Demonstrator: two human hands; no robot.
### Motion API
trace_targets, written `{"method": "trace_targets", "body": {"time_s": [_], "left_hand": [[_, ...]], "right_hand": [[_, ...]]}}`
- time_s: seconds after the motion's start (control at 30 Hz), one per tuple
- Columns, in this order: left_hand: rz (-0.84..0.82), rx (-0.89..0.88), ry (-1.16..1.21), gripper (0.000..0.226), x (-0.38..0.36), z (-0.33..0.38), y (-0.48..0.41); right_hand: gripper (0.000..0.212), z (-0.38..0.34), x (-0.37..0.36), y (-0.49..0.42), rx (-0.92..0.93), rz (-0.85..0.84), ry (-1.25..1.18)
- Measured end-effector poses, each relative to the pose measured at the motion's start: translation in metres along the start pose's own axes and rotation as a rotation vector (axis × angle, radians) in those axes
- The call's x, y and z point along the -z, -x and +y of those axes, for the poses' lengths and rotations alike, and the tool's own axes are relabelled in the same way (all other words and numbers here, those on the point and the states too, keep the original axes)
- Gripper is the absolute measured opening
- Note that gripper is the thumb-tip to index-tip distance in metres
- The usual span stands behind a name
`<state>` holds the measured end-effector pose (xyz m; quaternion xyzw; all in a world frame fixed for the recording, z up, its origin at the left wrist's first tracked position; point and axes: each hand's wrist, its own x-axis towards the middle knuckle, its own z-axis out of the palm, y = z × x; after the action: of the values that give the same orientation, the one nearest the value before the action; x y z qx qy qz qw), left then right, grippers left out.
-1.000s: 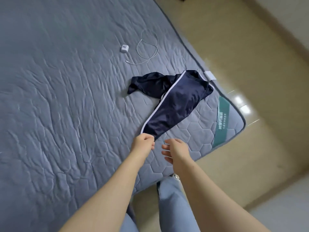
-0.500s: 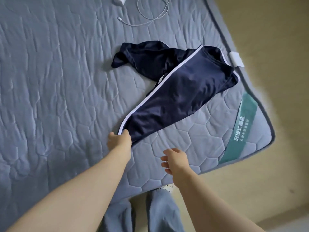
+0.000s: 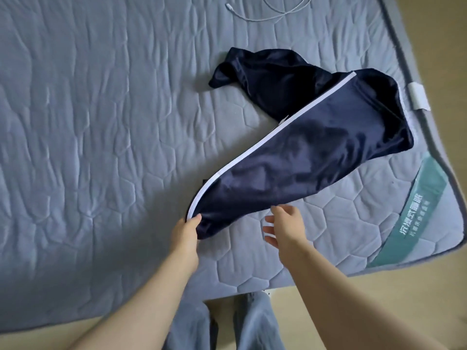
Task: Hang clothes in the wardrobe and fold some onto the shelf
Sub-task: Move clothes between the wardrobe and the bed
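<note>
Now | left hand (image 3: 185,231) pinches navy garment (image 3: 303,157) end | right hand (image 3: 285,227) spread, just beside | mattress (image 3: 101,122) corner near

One head cam, wide-angle, looks fwd & steeply down onto mattress (image 3: 101,147), close in.

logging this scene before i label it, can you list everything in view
mattress: one, grey-blue quilted, fills most of the view
navy garment: one, navy with a white stripe, on the mattress near its corner
cable: one, white, on the mattress at the top
tab: one, white, mattress's right edge
label: one, teal with white lettering, across the mattress corner
floor: beige, right and bottom
jeans: one pair, light blue, bottom centre
left hand: grips the garment's near end
right hand: fingers spread, beside the garment's lower edge
</note>
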<state>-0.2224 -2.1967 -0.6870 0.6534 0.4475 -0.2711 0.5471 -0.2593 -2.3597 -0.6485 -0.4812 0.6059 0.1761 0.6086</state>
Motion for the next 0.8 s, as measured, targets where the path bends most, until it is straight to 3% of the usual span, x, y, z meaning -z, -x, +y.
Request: {"method": "trace_targets", "body": {"time_s": [0.1, 0.17, 0.3, 0.43, 0.53, 0.67, 0.73, 0.8], "left_hand": [[0.02, 0.136, 0.354, 0.014, 0.024, 0.007, 0.0], [0.082, 0.181, 0.493, 0.017, 0.047, 0.013, -0.006], [0.155, 0.185, 0.492, 0.015, 0.094, 0.008, -0.023], [0.034, 0.156, 0.446, 0.034, 0.115, 0.005, -0.032], [0.006, 0.092, 0.432, 0.033, 0.128, 0.016, -0.04], [0.086, -0.018, 0.505, 0.016, 0.148, 0.038, -0.055], [0.074, -0.03, 0.545, 0.022, 0.146, 0.045, -0.059], [-0.006, 0.005, 0.536, 0.032, 0.135, 0.048, -0.054]], "right_hand": [[0.037, -0.007, -0.026, 0.008, 0.028, -0.015, -0.007], [0.058, -0.008, -0.041, 0.01, -0.001, 0.04, -0.063], [0.09, 0.001, -0.064, 0.012, -0.021, 0.093, -0.181], [0.08, 0.009, -0.092, 0.005, -0.015, 0.074, -0.343], [0.07, 0.009, -0.101, -0.002, 0.014, 0.122, -0.363], [0.058, 0.014, -0.103, -0.001, 0.199, 0.17, 0.011], [0.046, 0.023, -0.119, 0.016, 0.299, 0.016, 0.204], [0.04, 0.038, -0.143, 0.043, 0.271, -0.276, 0.28]]}}
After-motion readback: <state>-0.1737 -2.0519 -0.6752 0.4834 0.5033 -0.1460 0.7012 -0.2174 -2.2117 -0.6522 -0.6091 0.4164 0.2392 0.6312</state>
